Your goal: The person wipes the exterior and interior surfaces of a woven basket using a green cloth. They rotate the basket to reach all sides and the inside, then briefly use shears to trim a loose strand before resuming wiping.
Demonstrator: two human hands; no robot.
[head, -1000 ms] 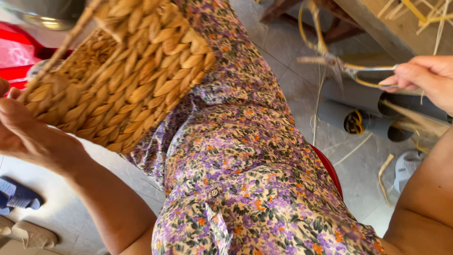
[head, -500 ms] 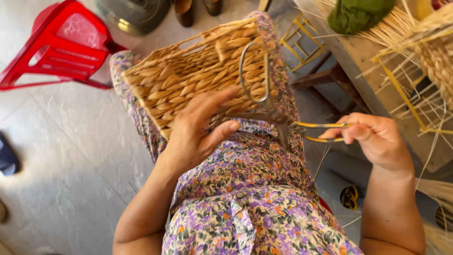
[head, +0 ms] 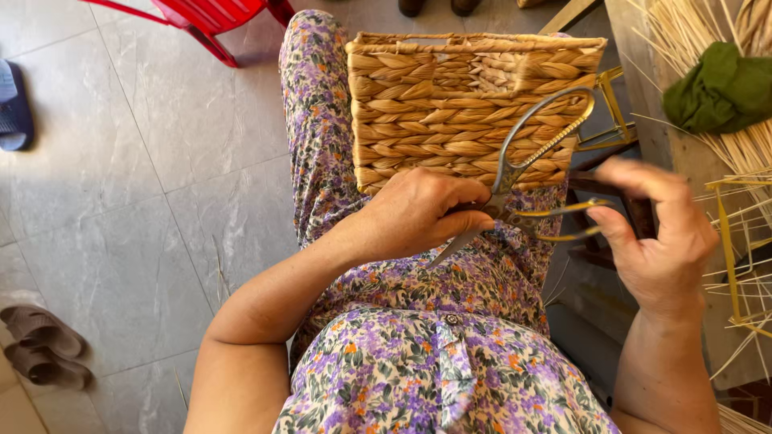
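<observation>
A woven basket (head: 458, 104) of tan plaited fibre rests on its side across the lap of a seated person in a purple flowered dress (head: 418, 354), its rim toward the top of the view. A pair of metal scissors (head: 523, 165) lies against the basket's lower right corner, one large loop handle rising over the weave and the pointed blades angled down to the left. The left hand (head: 418, 213) sits at the basket's lower edge, its fingers (head: 462, 197) curled closed around the scissors near the pivot, so that the blades show below the knuckles. The right hand (head: 655, 233), slightly blurred, is raised just right of the scissors with thumb and forefinger pinched on a thin yellow strand (head: 563, 213) that runs leftward to the scissors; its other fingers are loosely bent. At far right a wooden surface (head: 643, 72) carries bundles of pale straw (head: 748, 153), a crumpled green cloth (head: 724, 88) and a thin yellow wire frame (head: 728, 249). The grey tiled floor (head: 145, 161) fills the left half of the view, with a red plastic chair (head: 217, 16) at the top, a blue sandal (head: 14, 104) at the left edge and a pair of brown sandals (head: 40, 341) lower left.
</observation>
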